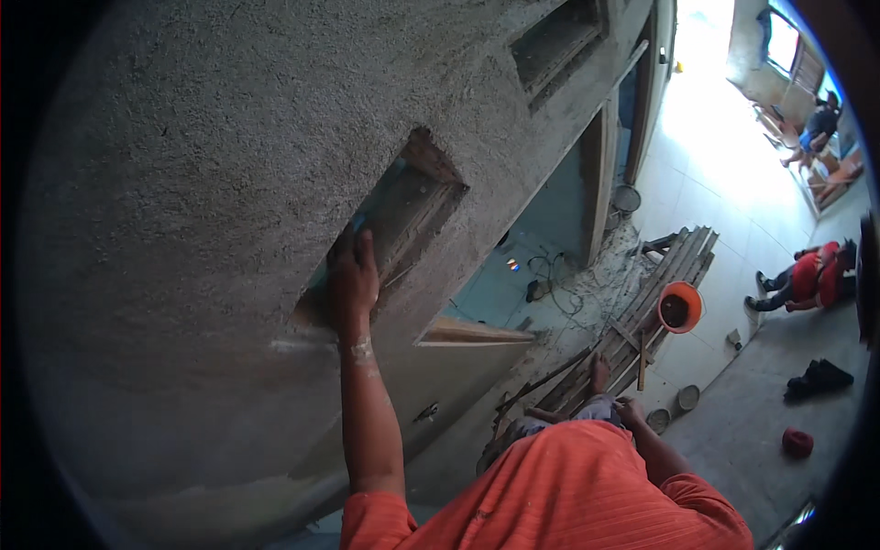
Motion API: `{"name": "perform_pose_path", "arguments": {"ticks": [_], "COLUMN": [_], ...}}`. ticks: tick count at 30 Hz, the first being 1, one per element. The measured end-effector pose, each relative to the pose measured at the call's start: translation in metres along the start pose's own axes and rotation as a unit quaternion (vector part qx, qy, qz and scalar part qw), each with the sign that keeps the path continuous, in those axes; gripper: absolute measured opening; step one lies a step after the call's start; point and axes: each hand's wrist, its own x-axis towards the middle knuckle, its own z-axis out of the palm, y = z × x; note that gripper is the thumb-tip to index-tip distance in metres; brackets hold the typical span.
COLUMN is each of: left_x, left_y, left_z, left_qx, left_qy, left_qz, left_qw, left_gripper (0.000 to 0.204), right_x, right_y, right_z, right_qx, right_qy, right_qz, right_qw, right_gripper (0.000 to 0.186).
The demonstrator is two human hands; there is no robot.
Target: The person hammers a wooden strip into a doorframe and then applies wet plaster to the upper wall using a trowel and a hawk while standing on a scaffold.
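My left hand [353, 286] reaches up to a rectangular opening [412, 206] in a rough, grey plastered wall [229, 183]. It rests at the opening's lower end, thumb apart from the fingers, which extend inside; no tool shows in it. The fingertips are partly lost in shadow. Pale dried smears mark that wrist. My right hand [629, 412] hangs low beside my thigh, next to my shorts, and its fingers are too small and dark to make out. Below me, a bare foot stands on wooden planks [655, 298].
An orange bucket [679, 307] with dark contents stands on the planks' right side. Round pans [687, 397] lie nearby. Cables [555, 275] trail through a doorway. At right are a person in red [816, 275], black cloth [819, 379] and another person [818, 128] farther off.
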Motion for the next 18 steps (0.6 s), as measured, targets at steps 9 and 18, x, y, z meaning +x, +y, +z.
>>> {"name": "perform_pose_path", "arguments": {"ticks": [9,18], "left_x": [-0.003,0.002], "left_y": [0.009,0.004], "left_z": [-0.009,-0.004], "left_qx": [0.095,0.077], "left_qy": [-0.03,-0.025], "left_qz": [-0.046,-0.018], "left_qw": [0.994,0.997], "left_gripper": [0.064,0.067], "right_x": [-0.036,-0.081], "right_y": [-0.432,-0.582], "right_z": [-0.099,-0.065], "right_qx": [0.066,0.004], "right_qy": [0.094,0.193], "right_qz": [-0.586,-0.734], "right_qw": [0.802,0.652], "right_gripper": [0.03,0.025]}}
